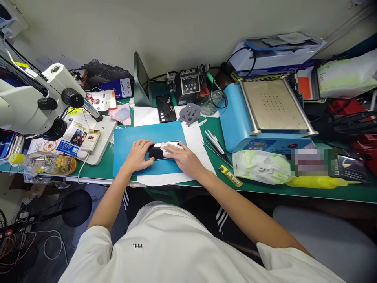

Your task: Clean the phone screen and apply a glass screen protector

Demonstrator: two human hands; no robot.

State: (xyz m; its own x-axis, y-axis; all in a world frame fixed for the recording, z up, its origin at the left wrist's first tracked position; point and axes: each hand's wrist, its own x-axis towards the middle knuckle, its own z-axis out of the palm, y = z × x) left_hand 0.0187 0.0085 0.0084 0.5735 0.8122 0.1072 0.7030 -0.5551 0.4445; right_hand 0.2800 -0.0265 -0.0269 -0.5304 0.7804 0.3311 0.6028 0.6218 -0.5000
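On the blue mat near the front edge of the green bench, we have a dark phone lying flat, with a white cloth pressed on its right part. Our left hand lies loosely open, fingers steadying the phone's left end. Our right hand is flattened over the cloth, fingers curled onto it rather than gripping. We judge the wiping to be under way: the left part of the glossy black surface is bare, the rest is hidden. The mat looks smooth and rubbery, with white paper under its right edge. Thin metal tweezers lie just right of that, beside a boxy blue machine with a perforated metal plate.
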